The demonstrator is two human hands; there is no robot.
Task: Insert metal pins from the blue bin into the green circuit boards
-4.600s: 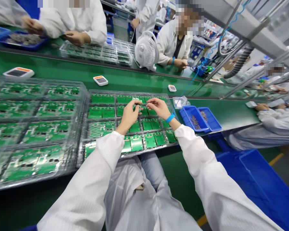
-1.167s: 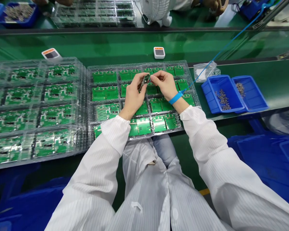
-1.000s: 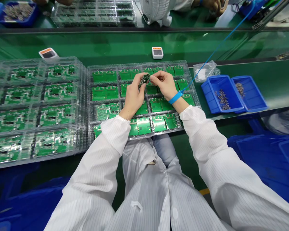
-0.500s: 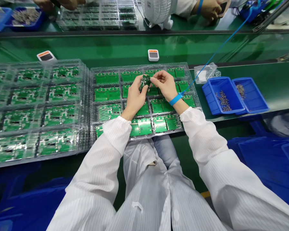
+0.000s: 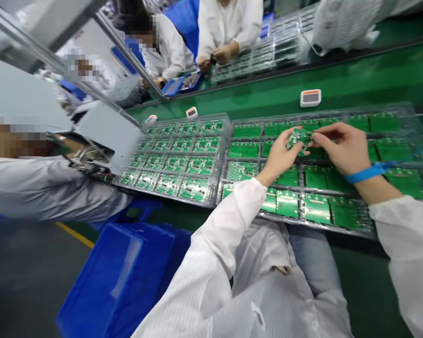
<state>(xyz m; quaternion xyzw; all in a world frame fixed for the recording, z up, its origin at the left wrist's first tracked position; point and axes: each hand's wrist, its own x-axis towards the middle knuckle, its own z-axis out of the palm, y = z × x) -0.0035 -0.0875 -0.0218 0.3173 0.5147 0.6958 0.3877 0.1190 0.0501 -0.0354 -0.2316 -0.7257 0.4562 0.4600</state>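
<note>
A small green circuit board [image 5: 299, 140] is held between my hands, above a clear tray [image 5: 338, 230] of green boards. My left hand [image 5: 282, 152] grips its left side between thumb and fingers. My right hand [image 5: 341, 145], with a blue band at the wrist, is closed at the board's right edge; whether a small part is pinched in those fingertips is too small to tell. To the left, touching this tray, is a stack of clear trays [image 5: 216, 188] holding more green boards with components.
Small white devices [image 5: 310, 98] stand behind the trays. Across the bench, co-workers in white sit by blue bins [image 5: 172, 87] and another tray. At the left are a grey machine [image 5: 109, 136] and a person's sleeve [image 5: 38, 188]. A blue crate [image 5: 116, 281] is below the bench.
The view has swung left, bringing co-workers and the blue crate into sight and taking the right-hand blue bins out. My hands remain together at the board, which now shows its face more.
</note>
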